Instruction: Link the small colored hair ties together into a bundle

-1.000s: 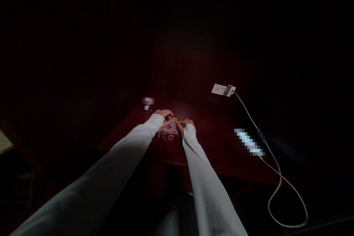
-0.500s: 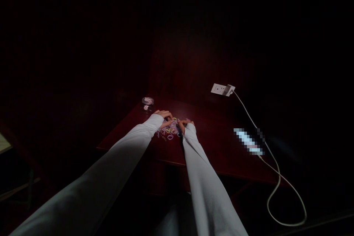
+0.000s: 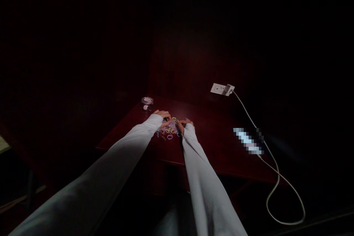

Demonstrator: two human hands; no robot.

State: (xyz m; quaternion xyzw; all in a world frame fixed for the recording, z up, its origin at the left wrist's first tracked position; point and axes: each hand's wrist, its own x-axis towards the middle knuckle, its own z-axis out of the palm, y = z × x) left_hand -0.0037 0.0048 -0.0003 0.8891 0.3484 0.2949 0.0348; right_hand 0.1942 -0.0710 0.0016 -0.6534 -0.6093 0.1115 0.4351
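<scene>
A pile of small coloured bands (image 3: pixel 169 130), pink, purple, yellow and blue, lies on the dark red table (image 3: pixel 132 143). My left hand (image 3: pixel 164 117) is at the pile's left side, its fingers curved over the bands; whether it grips one is too small to tell. At the right side of the pile is my right hand (image 3: pixel 183 124), thumb and fingers drawn together toward the bands. Something pink shows by its far fingers, and what lies between the fingertips cannot be made out. A clear round container (image 3: pixel 147 104) with pink on it stands behind my left hand.
Toward the right of the table lies a blurred, bright phone-like object (image 3: pixel 247 141). A white cable (image 3: pixel 245 110) runs from a wall socket (image 3: pixel 218 89) past it and loops down at the right. The table's front edge (image 3: pixel 171 162) crosses below my forearms.
The fingers of my right hand have shifted slightly at the pile. My left hand stays almost where it was, and the whole view has moved very little.
</scene>
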